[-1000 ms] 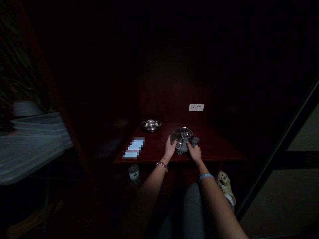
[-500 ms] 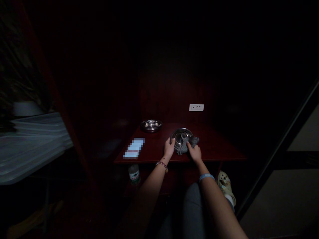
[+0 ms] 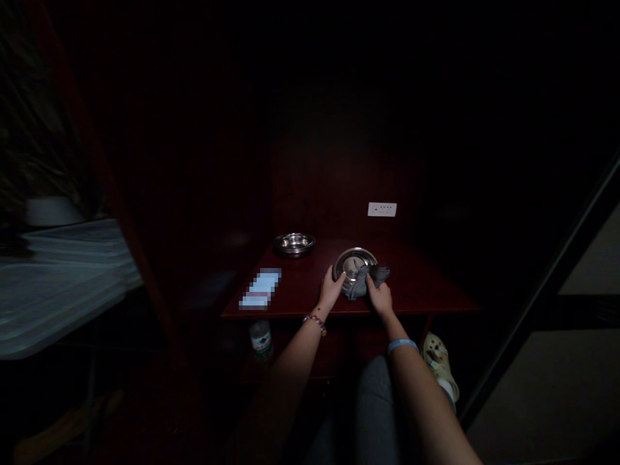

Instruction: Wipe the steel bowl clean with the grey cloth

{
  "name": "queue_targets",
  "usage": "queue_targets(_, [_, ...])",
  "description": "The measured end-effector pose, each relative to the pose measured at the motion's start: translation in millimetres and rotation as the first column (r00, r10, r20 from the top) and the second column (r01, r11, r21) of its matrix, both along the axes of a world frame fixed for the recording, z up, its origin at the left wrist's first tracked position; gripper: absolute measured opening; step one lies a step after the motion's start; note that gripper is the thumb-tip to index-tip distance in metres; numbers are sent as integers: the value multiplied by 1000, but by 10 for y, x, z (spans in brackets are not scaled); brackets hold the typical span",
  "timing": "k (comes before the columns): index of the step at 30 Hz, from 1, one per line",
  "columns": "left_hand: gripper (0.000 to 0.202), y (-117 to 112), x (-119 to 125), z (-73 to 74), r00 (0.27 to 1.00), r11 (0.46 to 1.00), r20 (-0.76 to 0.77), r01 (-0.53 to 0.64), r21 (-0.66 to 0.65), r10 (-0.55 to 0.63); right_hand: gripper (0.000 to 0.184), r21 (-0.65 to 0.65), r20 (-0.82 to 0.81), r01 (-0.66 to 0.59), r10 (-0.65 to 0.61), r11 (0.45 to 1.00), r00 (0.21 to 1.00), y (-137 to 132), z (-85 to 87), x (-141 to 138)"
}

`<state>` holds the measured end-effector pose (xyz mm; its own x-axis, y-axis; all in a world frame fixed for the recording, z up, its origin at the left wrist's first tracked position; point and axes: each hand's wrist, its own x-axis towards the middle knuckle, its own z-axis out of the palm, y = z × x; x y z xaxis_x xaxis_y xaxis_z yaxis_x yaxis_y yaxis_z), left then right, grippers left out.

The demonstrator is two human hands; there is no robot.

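Observation:
A shiny steel bowl [image 3: 355,259] rests on a dark red wooden table [image 3: 416,290]. My left hand [image 3: 331,288] grips the bowl's near left rim with curled fingers. My right hand [image 3: 379,296] is closed on a grey cloth [image 3: 362,283] that lies bunched over the bowl's near right edge. A second steel bowl [image 3: 294,243] stands at the table's back left, away from both hands.
A flat pale item [image 3: 260,288] lies near the table's front left corner. A white socket plate [image 3: 382,209] is on the back wall. Below the table are a plastic bottle [image 3: 261,340] and my pale clog [image 3: 438,361]. White stacked sheets [image 3: 62,271] sit at left.
My left hand has shifted slightly along the bowl's rim and the bowl has tilted a little. The cloth under my right hand has moved a bit further onto the bowl.

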<state>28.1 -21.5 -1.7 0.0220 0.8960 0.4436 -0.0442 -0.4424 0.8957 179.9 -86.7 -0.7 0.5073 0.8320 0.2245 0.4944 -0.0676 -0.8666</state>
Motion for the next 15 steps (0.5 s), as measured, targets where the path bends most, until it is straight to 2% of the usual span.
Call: queue_targets(15, [25, -26, 11, -17, 973, 998, -228, 34, -56, -46, 60, 8, -39, 13, -13, 1000, 999, 2, 2, 2])
